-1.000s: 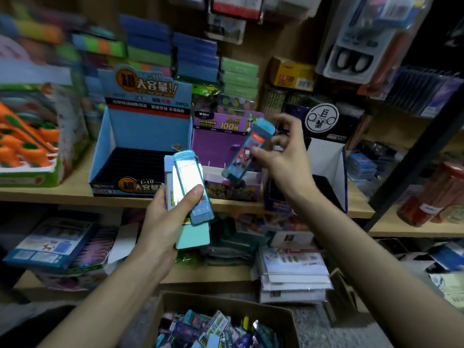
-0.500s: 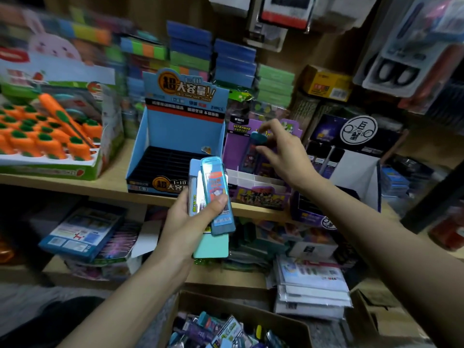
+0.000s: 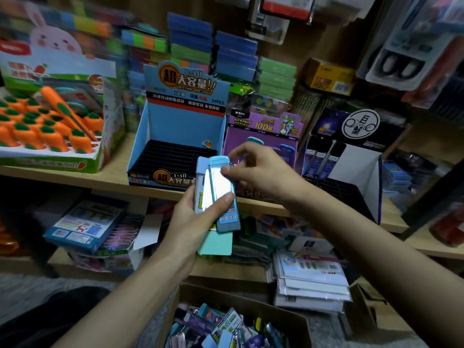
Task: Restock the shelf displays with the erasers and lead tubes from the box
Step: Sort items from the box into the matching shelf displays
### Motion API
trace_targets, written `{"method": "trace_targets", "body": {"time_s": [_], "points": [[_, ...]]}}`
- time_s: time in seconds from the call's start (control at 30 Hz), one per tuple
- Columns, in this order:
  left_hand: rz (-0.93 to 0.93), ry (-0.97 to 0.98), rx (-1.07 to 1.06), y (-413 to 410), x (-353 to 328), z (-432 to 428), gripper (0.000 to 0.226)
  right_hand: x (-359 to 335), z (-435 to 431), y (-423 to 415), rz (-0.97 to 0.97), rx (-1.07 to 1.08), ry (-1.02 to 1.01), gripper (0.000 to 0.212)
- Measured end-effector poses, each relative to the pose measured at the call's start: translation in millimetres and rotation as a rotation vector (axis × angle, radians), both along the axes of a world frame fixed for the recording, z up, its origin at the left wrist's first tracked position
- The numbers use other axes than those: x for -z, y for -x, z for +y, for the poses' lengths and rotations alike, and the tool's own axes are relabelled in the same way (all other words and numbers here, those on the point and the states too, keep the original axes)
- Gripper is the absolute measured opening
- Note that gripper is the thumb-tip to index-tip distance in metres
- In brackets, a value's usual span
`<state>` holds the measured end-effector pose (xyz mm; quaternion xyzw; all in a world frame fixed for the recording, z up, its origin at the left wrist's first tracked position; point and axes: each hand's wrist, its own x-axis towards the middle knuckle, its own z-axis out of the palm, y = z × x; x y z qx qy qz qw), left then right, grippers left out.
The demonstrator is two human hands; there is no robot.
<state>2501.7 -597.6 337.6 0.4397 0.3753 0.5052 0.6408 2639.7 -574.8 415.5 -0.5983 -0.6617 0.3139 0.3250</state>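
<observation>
My left hand (image 3: 189, 222) grips a small stack of flat blue lead tubes (image 3: 227, 218) upright in front of the shelf, thumb across the front one. My right hand (image 3: 261, 169) pinches the top end of that front tube between thumb and fingers. Just behind, the purple display (image 3: 263, 126) holds a teal-capped tube (image 3: 254, 141) standing in it and another blue-capped one beside it. The blue display (image 3: 180, 126) to its left shows bare black slots. The cardboard box (image 3: 291, 316) at the bottom holds several mixed tubes and erasers.
A carrot-eraser display (image 3: 50, 131) stands at the left of the wooden shelf (image 3: 113, 177). A black-and-white display (image 3: 351, 151) with dark lead tubes is at the right. Packets are piled on the lower shelf (image 3: 311, 280). Hanging packs crowd the back wall.
My right hand set its tube into the purple display, let go, and came back down to the stack in my left hand, where it now pinches the front tube.
</observation>
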Motion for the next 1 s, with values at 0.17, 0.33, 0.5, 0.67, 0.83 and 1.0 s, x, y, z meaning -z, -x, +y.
{"method": "trace_targets", "body": {"time_s": [0.17,0.33,0.5,0.67,0.83,1.0], "points": [[-0.02,0.024,-0.03,1.2,-1.0,-1.9,0.042,-6.2,3.1,-9.6,0.377,0.093,0.041,0.012],[-0.021,0.014,-0.045,9.2,-2.8,0.3,0.036,-30.6,22.8,-48.5,0.438,0.298,-0.229,0.018],[-0.059,0.018,-0.081,14.3,-1.7,4.6,0.035,-13.4,42.6,-55.3,-0.014,0.302,-0.39,0.022],[-0.054,-0.003,-0.106,14.8,-0.8,6.5,0.043,5.0,54.6,-55.0,-0.27,0.238,-0.486,0.02],[-0.054,-0.013,-0.092,12.9,-1.8,5.7,0.046,16.7,57.8,-53.9,-0.676,0.256,-0.439,0.031],[-0.047,-0.015,-0.087,9.7,-1.6,3.1,0.043,21.5,9.0,-28.0,-0.328,0.192,-0.47,0.02]]}}
